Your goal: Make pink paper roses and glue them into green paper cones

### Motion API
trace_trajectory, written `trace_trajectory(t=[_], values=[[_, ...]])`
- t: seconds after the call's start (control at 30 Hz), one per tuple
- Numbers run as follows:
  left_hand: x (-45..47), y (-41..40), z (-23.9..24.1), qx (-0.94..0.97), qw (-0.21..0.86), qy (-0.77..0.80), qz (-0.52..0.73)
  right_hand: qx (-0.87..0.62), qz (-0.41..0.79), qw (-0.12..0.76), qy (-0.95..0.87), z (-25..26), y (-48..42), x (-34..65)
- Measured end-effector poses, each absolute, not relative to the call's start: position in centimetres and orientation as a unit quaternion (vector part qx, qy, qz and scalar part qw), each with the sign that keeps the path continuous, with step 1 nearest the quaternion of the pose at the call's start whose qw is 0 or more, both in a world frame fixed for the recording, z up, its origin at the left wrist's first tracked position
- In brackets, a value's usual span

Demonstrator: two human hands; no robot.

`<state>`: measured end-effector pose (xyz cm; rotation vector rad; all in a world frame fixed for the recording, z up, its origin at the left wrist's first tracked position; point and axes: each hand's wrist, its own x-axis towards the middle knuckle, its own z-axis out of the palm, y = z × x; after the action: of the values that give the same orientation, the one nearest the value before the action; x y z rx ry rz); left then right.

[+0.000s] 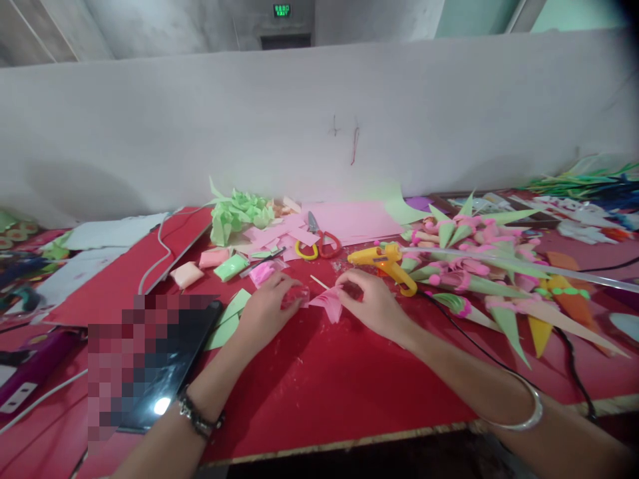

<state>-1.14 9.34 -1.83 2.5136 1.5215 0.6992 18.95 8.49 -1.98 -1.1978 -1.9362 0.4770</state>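
Both hands rest on a red table (319, 386) and meet over a small pink paper piece (327, 305). My left hand (267, 307) has its fingers curled on the piece's left end, where a thin pale stick (319, 282) pokes out. My right hand (367, 299) pinches the pink paper's right side. A yellow glue gun (387, 261) lies just behind my right hand, its black cord (479, 346) running off to the right.
Scissors (317, 243) with yellow and red handles lie on pink paper scraps (279, 236) by crumpled green paper (237, 213). Several green and pink paper cones (474, 266) crowd the right. A dark phone (170, 372) lies left. A white wall (319, 120) backs the table.
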Motion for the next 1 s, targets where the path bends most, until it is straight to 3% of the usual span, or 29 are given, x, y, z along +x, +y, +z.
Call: trace_trajectory(t=[0.17,0.37,0.73,1.0], values=[[-1.3,9.6,-2.2,0.842,0.063,0.489,0.22,-0.48,0.197,0.414,-0.748,-2.0,8.4,18.9],[-1.2,9.0,-1.4,0.845,0.014,0.417,0.333,-0.474,0.229,0.479,-0.702,-1.6,7.9,18.7],[-0.8,7.7,-1.3,0.869,-0.021,0.286,0.403,-0.383,0.43,0.4,-0.713,-1.7,7.8,18.2],[-0.8,7.5,-1.2,0.875,-0.053,0.269,0.4,-0.43,0.332,0.412,-0.731,-1.4,8.0,18.5]])
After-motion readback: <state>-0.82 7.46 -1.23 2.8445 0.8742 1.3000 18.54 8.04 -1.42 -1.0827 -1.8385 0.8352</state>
